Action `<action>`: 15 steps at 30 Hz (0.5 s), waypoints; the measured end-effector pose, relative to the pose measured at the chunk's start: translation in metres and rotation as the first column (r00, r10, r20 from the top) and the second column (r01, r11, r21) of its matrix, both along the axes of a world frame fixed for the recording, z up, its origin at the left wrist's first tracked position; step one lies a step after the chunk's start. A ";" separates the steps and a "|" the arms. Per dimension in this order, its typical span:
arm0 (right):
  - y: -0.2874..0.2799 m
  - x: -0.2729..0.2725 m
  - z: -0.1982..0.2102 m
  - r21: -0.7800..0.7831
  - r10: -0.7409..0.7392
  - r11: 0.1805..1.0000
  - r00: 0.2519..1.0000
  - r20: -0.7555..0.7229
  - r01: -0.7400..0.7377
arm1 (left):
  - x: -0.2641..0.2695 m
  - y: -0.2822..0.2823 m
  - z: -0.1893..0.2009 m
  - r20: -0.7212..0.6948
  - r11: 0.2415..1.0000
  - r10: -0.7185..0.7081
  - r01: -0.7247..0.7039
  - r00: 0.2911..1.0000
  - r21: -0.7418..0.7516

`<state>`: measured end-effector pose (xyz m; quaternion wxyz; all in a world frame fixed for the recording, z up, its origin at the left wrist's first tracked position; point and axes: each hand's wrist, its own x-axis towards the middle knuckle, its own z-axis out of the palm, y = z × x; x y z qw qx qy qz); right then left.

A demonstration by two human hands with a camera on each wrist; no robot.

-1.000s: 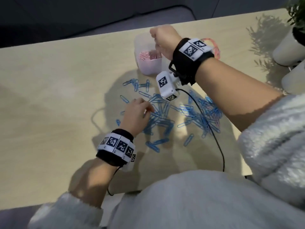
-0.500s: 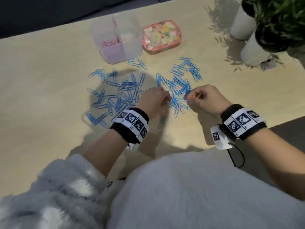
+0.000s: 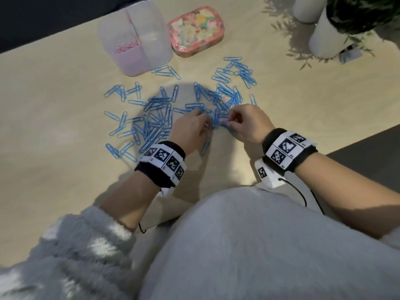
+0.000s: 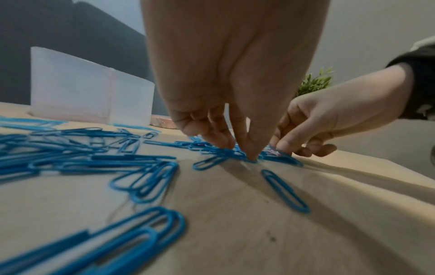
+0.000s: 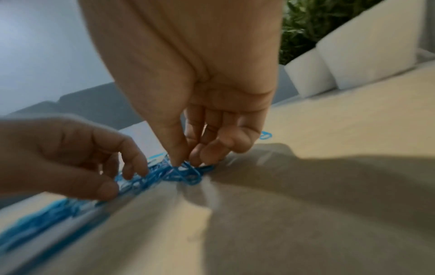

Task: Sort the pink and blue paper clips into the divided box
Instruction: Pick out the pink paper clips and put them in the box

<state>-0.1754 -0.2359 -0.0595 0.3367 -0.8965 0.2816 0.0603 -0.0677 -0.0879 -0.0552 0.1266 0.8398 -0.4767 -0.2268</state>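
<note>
Both hands down in the blue paper clips [image 3: 155, 118], scattered across the middle of the table [image 3: 54, 148] toward its near edge; left hand [image 3: 190, 128] with fingers curled downward, thumb and fingertips [image 4: 252, 156] touching clips in the pile, nothing lifted clear of the surface; cannot tell whether a clip is actually pinched; right hand [image 3: 246, 122] just beside it, fingers bent, thumb and forefinger closed together on a blue clip [image 5: 186, 171] at the surface; small pink clip [image 3: 224, 121] visible between the two hands, under the right fingertips; divided box [image 3: 151, 50], translucent, upright near the far edge; pink paper clips [image 3: 125, 48] in its left compartment; right compartment contents not discernible; a few blue clips lying just in front of the box; floral tin [image 3: 197, 29] beside the box on its right, near but apart; two white plant pots [image 3: 324, 37] at the far right corner; marker wristbands on both wrists; right wrist view motion-blurred.
</note>
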 end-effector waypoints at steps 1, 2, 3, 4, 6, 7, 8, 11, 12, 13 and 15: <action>-0.004 -0.002 0.000 0.071 -0.030 0.997 0.999 0.023 0.028 | 0.000 -0.001 -0.001 0.039 0.999 -0.035 0.036 0.999 -0.007; -0.009 -0.004 0.000 0.165 -0.076 0.984 0.996 0.038 0.069 | -0.001 -0.002 -0.002 0.082 0.997 -0.082 0.083 0.993 -0.006; -0.013 -0.008 0.001 0.266 -0.128 0.957 0.991 0.047 0.112 | -0.002 -0.003 -0.002 0.123 0.992 -0.127 0.127 0.984 0.004; -0.016 -0.012 0.002 0.353 -0.178 0.924 0.983 0.053 0.148 | -0.004 -0.004 -0.003 0.157 0.987 -0.160 0.157 0.975 0.027; -0.023 -0.020 0.006 0.471 -0.257 0.857 0.966 0.040 0.208 | -0.005 -0.001 -0.003 0.209 0.982 -0.184 0.173 0.960 0.070; -0.025 -0.023 0.008 0.513 -0.292 0.824 0.956 0.021 0.240 | -0.004 0.001 -0.003 0.225 0.985 -0.172 0.162 0.959 0.065; -0.028 -0.025 0.009 0.552 -0.330 0.787 0.944 0.001 0.274 | -0.002 0.004 -0.002 0.230 0.989 -0.146 0.138 0.962 0.049; -0.039 -0.031 0.004 0.588 -0.411 0.728 0.911 -0.039 0.353 | 0.002 0.011 0.000 0.224 0.999 -0.052 0.049 0.973 0.019; -0.041 -0.032 0.003 0.588 -0.432 0.716 0.900 -0.048 0.375 | 0.002 0.011 0.000 0.228 0.999 -0.039 0.035 0.973 0.019; -0.042 -0.032 0.002 0.599 -0.449 0.701 0.892 -0.050 0.387 | 0.001 0.008 0.002 0.229 0.999 -0.038 0.036 0.973 0.016; -0.043 -0.032 0.003 0.635 -0.466 0.671 0.884 -0.040 0.382 | -0.004 -0.003 0.004 0.214 0.998 -0.062 0.062 0.975 0.003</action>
